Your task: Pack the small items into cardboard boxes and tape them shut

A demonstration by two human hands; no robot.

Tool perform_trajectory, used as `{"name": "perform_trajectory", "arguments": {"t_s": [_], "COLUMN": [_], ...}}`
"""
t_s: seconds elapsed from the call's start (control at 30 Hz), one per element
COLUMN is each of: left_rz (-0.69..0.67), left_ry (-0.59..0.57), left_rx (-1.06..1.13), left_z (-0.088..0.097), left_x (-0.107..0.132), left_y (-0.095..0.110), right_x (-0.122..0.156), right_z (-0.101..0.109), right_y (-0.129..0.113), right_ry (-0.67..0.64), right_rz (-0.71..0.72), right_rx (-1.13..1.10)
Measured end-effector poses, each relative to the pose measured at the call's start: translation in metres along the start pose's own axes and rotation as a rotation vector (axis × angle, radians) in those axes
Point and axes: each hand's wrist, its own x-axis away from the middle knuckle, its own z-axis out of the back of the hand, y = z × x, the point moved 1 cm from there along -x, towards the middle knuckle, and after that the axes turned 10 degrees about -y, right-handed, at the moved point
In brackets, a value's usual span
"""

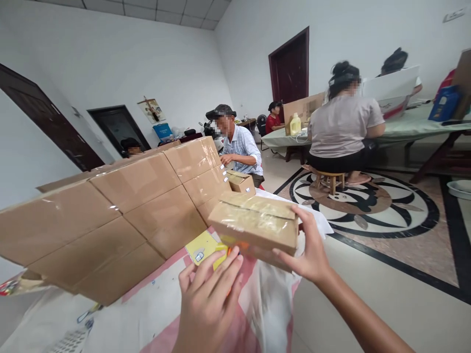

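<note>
My right hand grips the right end of a small brown cardboard box, which is tilted above the table. Clear tape shines across its top flaps. My left hand is just below and in front of the box, its fingers bent and close together. Behind those fingers shows a small yellow and orange object, mostly hidden, so its kind cannot be made out. Beyond it, a yellow sheet or card lies on the cloth-covered table. To the left rises a wall of stacked, taped cardboard boxes.
Another small box stands past the stack, near a seated person in a light shirt. A pink and white cloth covers the table. At right, a person sits on a wooden stool by a green-covered table.
</note>
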Motion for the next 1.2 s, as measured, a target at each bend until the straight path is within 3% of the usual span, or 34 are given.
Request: {"name": "perform_trajectory", "arguments": {"t_s": [0.17,0.27,0.37,0.57,0.73,0.9,1.03,1.2], "left_rz": [0.016,0.056,0.115,0.158,0.194,0.189,0.229,0.249], "left_ry": [-0.066,-0.112,-0.161,-0.237,-0.25,-0.297,-0.262,-0.257], "left_rx": [-0.163,-0.246,-0.284,-0.321,-0.338,-0.315,-0.308,-0.309], "left_z": [0.003,0.007,0.009,0.01,0.013,0.015,0.017,0.028], "left_x": [0.047,0.079,0.106,0.137,0.156,0.165,0.164,0.176], "left_y": [-0.041,-0.062,-0.074,-0.091,-0.106,-0.107,-0.107,-0.12], "right_x": [0.003,-0.002,-0.016,-0.071,-0.118,-0.139,-0.147,-0.142], "right_z": [0.027,0.029,0.011,-0.059,-0.109,-0.135,-0.136,-0.111], "right_y": [0.057,0.094,0.13,0.179,0.186,0.183,0.176,0.171], "right_ry": [0.157,0.164,0.09,-0.115,-0.293,-0.363,-0.422,-0.451], "right_rz": [-0.168,-0.184,-0.193,-0.297,-0.371,-0.436,-0.51,-0.49], "right_rx": [0.142,0.25,0.305,0.306,0.353,0.388,0.419,0.44]}}
